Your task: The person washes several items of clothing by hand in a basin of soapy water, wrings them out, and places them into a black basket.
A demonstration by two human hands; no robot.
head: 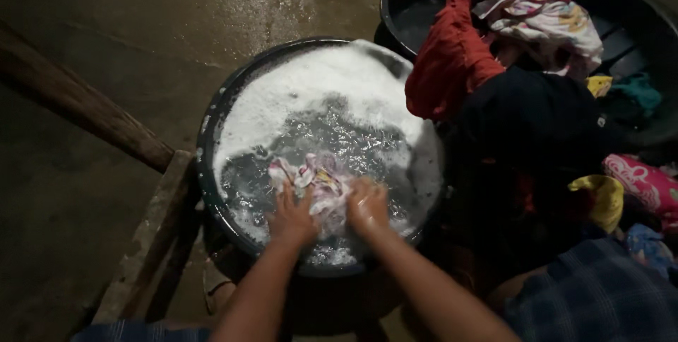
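Note:
A round black basin (212, 112) holds soapy water with thick white foam (318, 80) over its far half. A pale patterned cloth (321, 179) lies half sunk in the near part of the water. My left hand (291, 218) presses on the cloth's left side with its fingers curled into it. My right hand (367, 206) is closed around the cloth's right side, wet and slightly blurred. Both forearms reach in from the bottom edge of the view.
A pile of clothes sits to the right: a red garment (452, 59), a dark one (530, 116), a white flowered one (544, 20), pink and yellow pieces (635, 183). Two more black tubs (417, 3) stand behind. Wooden planks (152, 236) lie left on the wet concrete floor.

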